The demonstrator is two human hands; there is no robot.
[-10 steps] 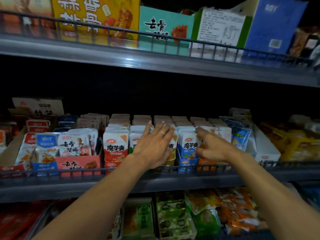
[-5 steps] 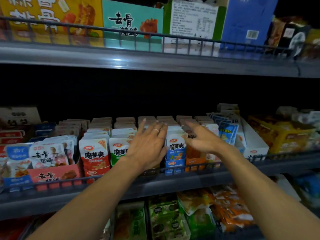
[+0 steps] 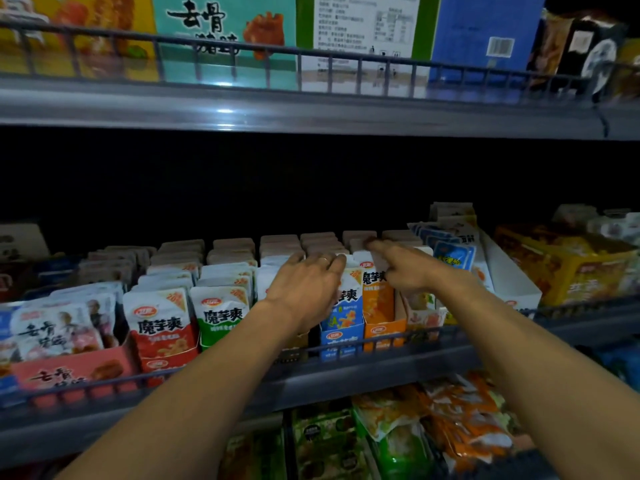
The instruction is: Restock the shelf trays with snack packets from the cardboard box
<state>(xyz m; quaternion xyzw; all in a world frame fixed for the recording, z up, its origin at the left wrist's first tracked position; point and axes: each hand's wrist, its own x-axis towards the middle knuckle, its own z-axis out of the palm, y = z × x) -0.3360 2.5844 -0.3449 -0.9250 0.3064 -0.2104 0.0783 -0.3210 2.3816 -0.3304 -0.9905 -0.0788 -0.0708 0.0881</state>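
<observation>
Both my hands reach onto the middle shelf, over narrow trays of upright snack packets. My left hand [image 3: 306,287] lies flat with straight fingers on the packet tops, covering a tray between the green-fronted packets [image 3: 221,315] and the blue tray [image 3: 343,332]. My right hand [image 3: 401,268] stretches over the orange tray [image 3: 382,332], fingers extended toward the packets behind it. Neither hand holds a packet. A red-fronted row [image 3: 159,327] stands further left. No cardboard box is in view.
A wire rail [image 3: 214,370] runs along the middle shelf's front edge. A pink display carton [image 3: 72,370] sits at the left, a white carton [image 3: 509,282] and yellow packs [image 3: 568,268] at the right. The upper shelf [image 3: 311,109] carries large boxes. Bagged snacks [image 3: 450,424] fill the shelf below.
The view has shifted right and closer, so the shelf contents slid left in frame. My hands stayed on the same trays, the right fingers reaching a little deeper over the orange row.
</observation>
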